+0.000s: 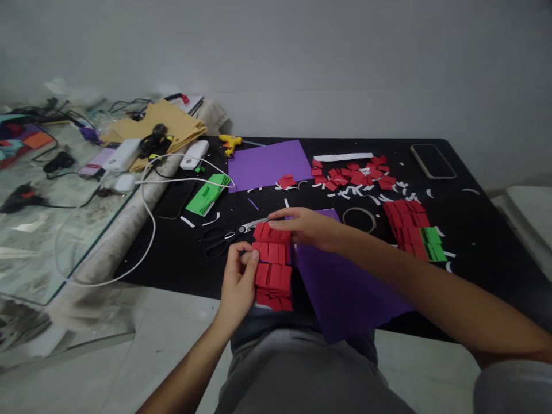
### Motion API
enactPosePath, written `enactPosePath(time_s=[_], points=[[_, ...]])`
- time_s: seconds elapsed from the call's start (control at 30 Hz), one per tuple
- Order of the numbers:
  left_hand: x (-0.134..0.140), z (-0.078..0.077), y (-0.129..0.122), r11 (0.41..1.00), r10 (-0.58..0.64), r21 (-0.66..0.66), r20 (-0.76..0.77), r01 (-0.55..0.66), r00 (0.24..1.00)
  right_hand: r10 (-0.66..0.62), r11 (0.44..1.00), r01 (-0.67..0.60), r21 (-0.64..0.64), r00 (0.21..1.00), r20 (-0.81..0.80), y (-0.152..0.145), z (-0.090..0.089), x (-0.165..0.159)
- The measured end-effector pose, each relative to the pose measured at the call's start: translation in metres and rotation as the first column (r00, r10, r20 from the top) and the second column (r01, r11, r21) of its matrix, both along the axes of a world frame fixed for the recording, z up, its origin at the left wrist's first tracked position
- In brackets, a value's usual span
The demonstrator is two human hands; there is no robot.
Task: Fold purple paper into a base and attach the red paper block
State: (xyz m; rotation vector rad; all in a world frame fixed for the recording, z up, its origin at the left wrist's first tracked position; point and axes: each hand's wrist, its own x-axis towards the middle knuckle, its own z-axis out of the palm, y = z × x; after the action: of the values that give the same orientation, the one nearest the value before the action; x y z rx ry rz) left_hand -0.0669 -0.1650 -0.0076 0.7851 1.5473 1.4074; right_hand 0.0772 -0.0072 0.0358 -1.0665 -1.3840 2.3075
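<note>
A strip covered in rows of folded red paper pieces (273, 276) is held at the near edge of the black table. My left hand (239, 279) pinches its left side, thumb on top. At its far end my right hand (304, 226) grips the top row between thumb and fingers. Black-handled scissors (235, 232) lie just beyond, blades partly behind my right fingers. Under my right forearm a purple sheet (332, 287) hangs over the table edge. A second red paper piece with green squares at one corner (411, 230) lies to the right.
Loose red paper squares (356, 174) and white scraps lie at the back. Beside them are another purple sheet (269, 165), a yellow glue gun (230, 142), green paper strips (209, 194), a tape roll (359, 219) and a phone (432, 161). A white cable (149, 210) loops at left.
</note>
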Motion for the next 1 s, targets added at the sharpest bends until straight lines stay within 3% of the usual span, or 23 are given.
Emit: enactPosePath(time_s=[0.13,0.27,0.43,0.53,0.6,0.7,0.77,0.8,0.87,0.93,1.0], points=[[-0.003,0.002,0.004,0.997,0.069,0.034,0.043,-0.071,0.997,0.01,0.993,-0.032,-0.11,0.981,-0.193,-0.022,0.003,0.007],[-0.009,0.003,0.006,0.987,0.113,0.119,-0.04,-0.107,0.993,-0.016,0.994,-0.001,-0.107,0.987,-0.16,-0.055,0.001,0.009],[-0.016,0.001,0.003,0.985,0.118,0.153,-0.238,-0.083,0.964,-0.133,0.99,0.138,0.025,0.982,-0.133,-0.081,-0.018,-0.002],[-0.024,-0.002,-0.005,0.994,0.085,0.087,-0.317,-0.06,0.944,-0.164,0.959,0.174,0.225,0.984,-0.064,-0.093,-0.035,-0.006],[-0.031,-0.005,-0.011,1.0,0.007,0.017,-0.397,-0.001,0.918,-0.242,0.848,0.197,0.492,0.97,0.028,-0.103,-0.043,-0.005],[-0.043,-0.005,-0.019,0.979,-0.201,-0.118,-0.538,0.164,0.819,-0.318,0.491,0.077,0.868,0.943,0.096,-0.123,-0.048,-0.003],[-0.051,-0.002,-0.02,0.951,-0.302,-0.152,-0.641,0.269,0.705,-0.249,0.27,-0.1,0.958,0.953,0.17,-0.135,-0.049,-0.003],[-0.056,0.0,-0.019,0.944,-0.31,-0.147,-0.705,0.296,0.638,-0.205,0.197,-0.184,0.963,0.953,0.224,-0.141,-0.05,-0.004],[-0.066,0.001,-0.013,0.948,-0.255,-0.12,-0.84,0.295,0.479,-0.143,0.13,-0.316,0.94,0.932,0.334,-0.149,-0.055,-0.008],[-0.078,-0.001,-0.004,0.958,-0.179,-0.1,-0.94,0.269,0.29,-0.119,0.139,-0.406,0.903,0.899,0.422,-0.154,-0.063,-0.012],[-0.09,-0.008,0.005,0.946,-0.166,-0.114,-0.974,0.302,0.152,-0.098,0.159,-0.463,0.872,0.872,0.481,-0.156,-0.071,-0.014]])
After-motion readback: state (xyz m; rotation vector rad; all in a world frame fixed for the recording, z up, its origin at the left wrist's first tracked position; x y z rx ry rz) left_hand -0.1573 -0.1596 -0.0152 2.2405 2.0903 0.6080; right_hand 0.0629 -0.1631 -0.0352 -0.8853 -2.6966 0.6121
